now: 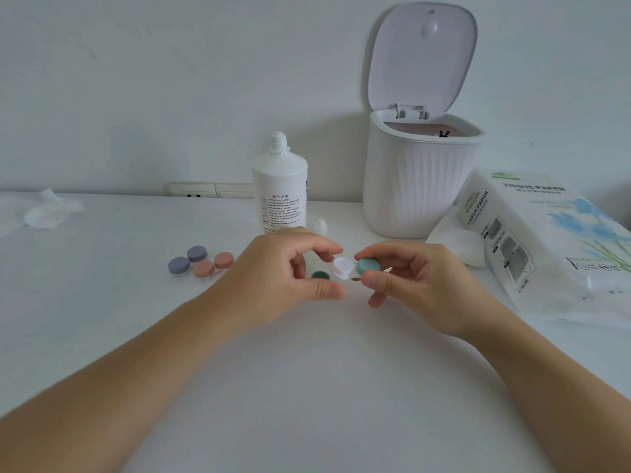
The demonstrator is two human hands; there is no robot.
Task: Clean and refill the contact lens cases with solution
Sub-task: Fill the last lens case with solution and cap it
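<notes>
A home setting: white table [102, 319] against a wall, small lidded bin [420, 186], tissue pack [546, 240].

Three lens cases [201, 262], one bottle [280, 186], one bin [420, 186], one tissue pack [546, 247].

A big white table [102, 336] fills the bottom of the view, and its far edge touches a plain white wall [170, 80]. A white wall socket [211, 190] sits low on the wall, just above the far edge of the table. The light is soft and even, and it makes pale grey shadows on the wall and the table.
</notes>
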